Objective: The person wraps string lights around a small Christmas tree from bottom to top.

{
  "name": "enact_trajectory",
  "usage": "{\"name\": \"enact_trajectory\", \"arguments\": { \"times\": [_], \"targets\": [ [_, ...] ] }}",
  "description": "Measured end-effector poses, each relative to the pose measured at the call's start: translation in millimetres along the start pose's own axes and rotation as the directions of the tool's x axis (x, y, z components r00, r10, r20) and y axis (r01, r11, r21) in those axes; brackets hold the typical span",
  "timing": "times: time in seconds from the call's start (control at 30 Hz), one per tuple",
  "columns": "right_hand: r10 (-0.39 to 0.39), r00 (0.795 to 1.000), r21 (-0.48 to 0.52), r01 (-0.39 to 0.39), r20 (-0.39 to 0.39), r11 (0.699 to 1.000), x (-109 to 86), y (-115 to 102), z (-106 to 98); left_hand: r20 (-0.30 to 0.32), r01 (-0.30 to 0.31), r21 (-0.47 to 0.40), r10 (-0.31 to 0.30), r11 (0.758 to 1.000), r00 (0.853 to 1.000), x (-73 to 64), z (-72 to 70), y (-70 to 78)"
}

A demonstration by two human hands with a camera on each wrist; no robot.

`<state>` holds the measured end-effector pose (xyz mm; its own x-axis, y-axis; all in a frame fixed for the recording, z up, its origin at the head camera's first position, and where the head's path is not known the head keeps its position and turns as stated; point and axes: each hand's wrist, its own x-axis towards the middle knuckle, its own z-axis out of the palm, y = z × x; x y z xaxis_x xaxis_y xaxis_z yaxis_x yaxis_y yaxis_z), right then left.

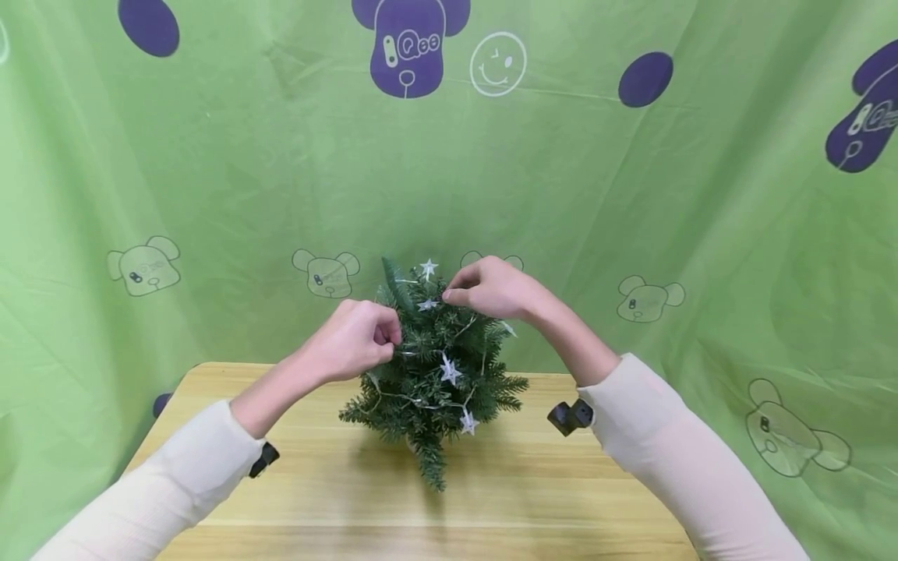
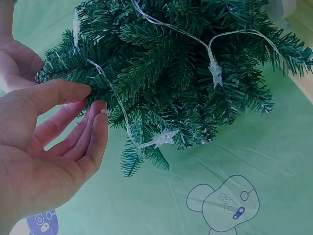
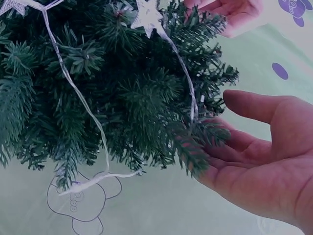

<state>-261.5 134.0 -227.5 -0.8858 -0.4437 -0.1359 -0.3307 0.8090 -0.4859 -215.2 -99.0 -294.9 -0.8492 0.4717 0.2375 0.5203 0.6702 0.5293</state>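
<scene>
A small artificial Christmas tree (image 1: 428, 389) stands on the table, wound with a clear string of star lights. Among its stars are a middle star (image 1: 450, 369) and a lower star (image 1: 468, 422). My left hand (image 1: 358, 339) is at the tree's left side; its thumb and index finger pinch a branch tip (image 2: 100, 93), close to the light wire (image 2: 122, 110). At the upper right, my right hand (image 1: 494, 288) has its thumb extended beside the foliage. Its other fingers reach loosely behind a branch (image 3: 193, 152), partly hidden by needles, near another stretch of wire (image 3: 188, 78).
The wooden table (image 1: 281, 499) lies under the tree. Behind it hangs a green cloth (image 1: 281, 156) printed with bear heads and purple shapes. Dark wrist cameras sit by the left sleeve (image 1: 203, 444) and the right sleeve (image 1: 631, 413).
</scene>
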Motion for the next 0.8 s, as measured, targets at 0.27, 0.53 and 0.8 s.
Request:
{"name": "enact_trajectory", "arguments": {
  "times": [0.27, 0.53, 0.8],
  "targets": [
    [0.023, 0.999, 0.017, -0.022, -0.041, 1.000, -8.8, 6, -9, 0.010, 0.008, 0.000, -0.008, 1.000, 1.000, 2.5, -1.5, 3.0],
    [0.042, 0.994, 0.019, -0.041, -0.098, 0.999, -25.2, 19, -19, 0.000, 0.027, 0.030, -0.027, 0.999, 1.000, 0.3, -8.8, 1.8],
    [0.076, 0.986, 0.000, -0.077, -0.151, 0.997, -41.5, 42, -23, -0.101, 0.132, -0.008, -0.132, 0.991, 0.986, -17.5, -23.7, -21.4]
  ]
}}
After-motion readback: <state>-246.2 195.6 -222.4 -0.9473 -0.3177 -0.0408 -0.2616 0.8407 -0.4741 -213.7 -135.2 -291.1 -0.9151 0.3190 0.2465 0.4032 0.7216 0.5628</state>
